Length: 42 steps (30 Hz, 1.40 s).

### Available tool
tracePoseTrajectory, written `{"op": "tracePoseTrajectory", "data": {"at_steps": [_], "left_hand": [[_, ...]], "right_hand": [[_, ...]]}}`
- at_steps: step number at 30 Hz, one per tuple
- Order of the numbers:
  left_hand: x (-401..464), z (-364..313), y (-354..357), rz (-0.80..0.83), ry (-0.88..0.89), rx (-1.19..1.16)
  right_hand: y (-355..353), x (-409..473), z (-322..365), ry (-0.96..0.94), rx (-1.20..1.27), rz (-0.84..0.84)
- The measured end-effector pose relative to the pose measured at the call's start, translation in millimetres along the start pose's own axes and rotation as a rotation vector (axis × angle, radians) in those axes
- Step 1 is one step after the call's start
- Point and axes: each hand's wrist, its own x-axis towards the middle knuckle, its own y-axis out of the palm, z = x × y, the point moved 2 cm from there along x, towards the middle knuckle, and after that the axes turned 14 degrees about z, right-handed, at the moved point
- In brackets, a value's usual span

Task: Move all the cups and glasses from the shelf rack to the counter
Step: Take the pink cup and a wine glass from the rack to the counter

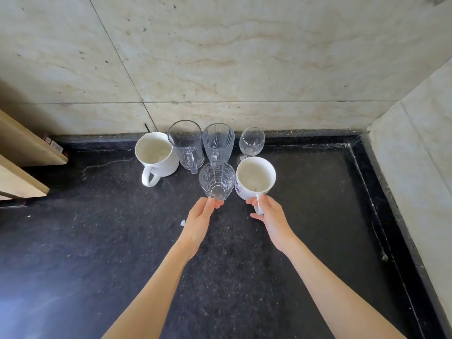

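Black counter [97, 241]: left hand [199, 220] pinches the patterned glass [216, 180] base, right hand [269, 216] grips the white mug [255, 178] handle.

Single wide-angle head cam, looking fwd and steeply down from above the dark surface [97, 241] toward the corner where tiled back wall [220, 57] meets side wall [420, 143], close enough that both forearms run up from the bottom edge w/ edges visibly bowed.
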Motion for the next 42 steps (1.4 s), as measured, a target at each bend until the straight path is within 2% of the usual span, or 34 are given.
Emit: {"op": "tracePoseTrajectory", "data": {"at_steps": [4,7,11,13,16,18,21,25,32,42], "left_hand": [[1,-3,1,-0.004,-0.056,-0.003],[-4,-7,-1,-0.066,-0.105,0.017],[-28,-11,-11,-0.139,-0.036,0.131],[-46,-14,-17,-0.139,0.036,0.260],[-74,-27,-29,-0.130,0.135,0.516],[-94,-37,-37,-0.157,0.163,0.609],[-129,-51,-49,-0.298,0.177,0.701],[-192,-38,-51,-0.500,0.082,0.912],[-328,43,-10,-0.668,-0.191,0.846],[-553,112,13,-1.160,-0.343,0.649]], "right_hand": [[0,-1,7,0.073,-0.074,-0.027],[0,-8,11,0.123,-0.163,-0.091],[1,-29,15,0.032,-0.203,-0.176],[3,-43,19,-0.005,-0.256,-0.208],[8,-67,37,-0.170,-0.438,-0.204],[15,-82,51,-0.276,-0.621,-0.123],[31,-99,71,-0.373,-1.000,-0.014],[66,-127,82,-0.464,-1.323,0.148],[135,-198,46,-0.670,-1.514,0.410],[294,-342,15,-1.034,-1.605,0.830]]}}
